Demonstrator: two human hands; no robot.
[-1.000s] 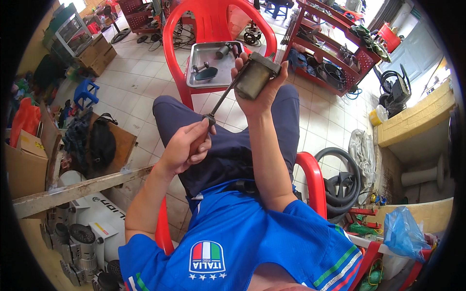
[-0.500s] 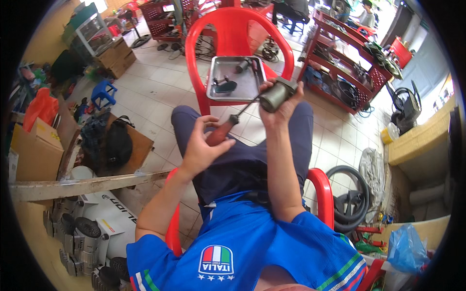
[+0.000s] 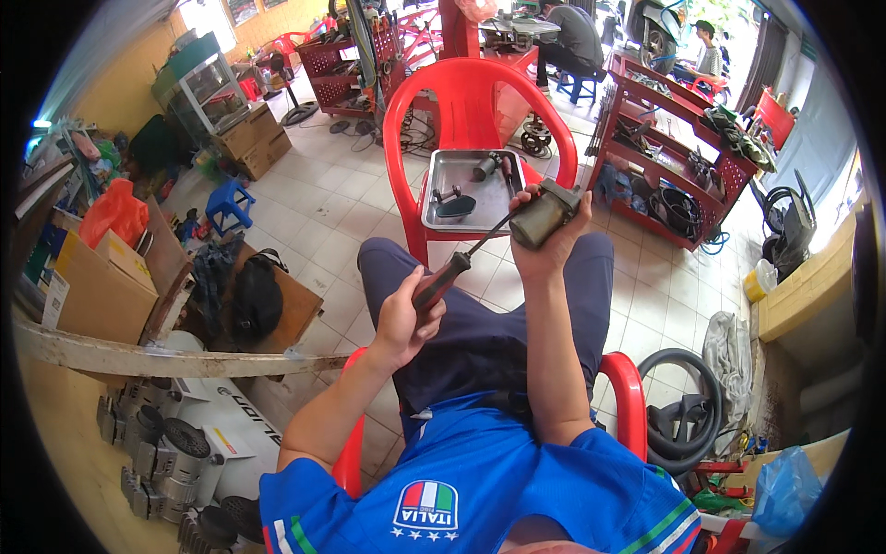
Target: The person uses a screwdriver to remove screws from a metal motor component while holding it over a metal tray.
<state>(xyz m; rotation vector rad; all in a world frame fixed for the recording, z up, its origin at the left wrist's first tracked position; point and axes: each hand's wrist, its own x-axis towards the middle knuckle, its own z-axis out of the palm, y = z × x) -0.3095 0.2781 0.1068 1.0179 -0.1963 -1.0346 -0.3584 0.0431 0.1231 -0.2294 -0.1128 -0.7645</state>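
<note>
My left hand (image 3: 408,319) is wrapped round the dark reddish handle of a screwdriver (image 3: 452,268). Its thin shaft slants up to the right, and the tip meets the near left side of a dull olive-grey metal cylinder with a squared end (image 3: 535,223). That part rests in my right hand (image 3: 556,251), fingers and thumb closed about it, above my right thigh. Whether the tip sits in a screw is too small to tell. Just beyond, a metal tray (image 3: 452,170) holds a small cylinder (image 3: 485,168) and a dark oval piece (image 3: 456,207).
The tray stands on a red plastic chair (image 3: 404,120) facing me. A red tool trolley (image 3: 683,148) is at the far right, a blue stool (image 3: 231,207) at the left. Black tyres (image 3: 706,379) lie right of my seat, a white tank with compressor heads (image 3: 221,415) lower left. Other people sit in the background.
My left fingers, loosely spread on the screwdriver handle before, are now closed round it. The whole view has shifted, so things appear lower and further right. The cylinder remains in my right hand.
</note>
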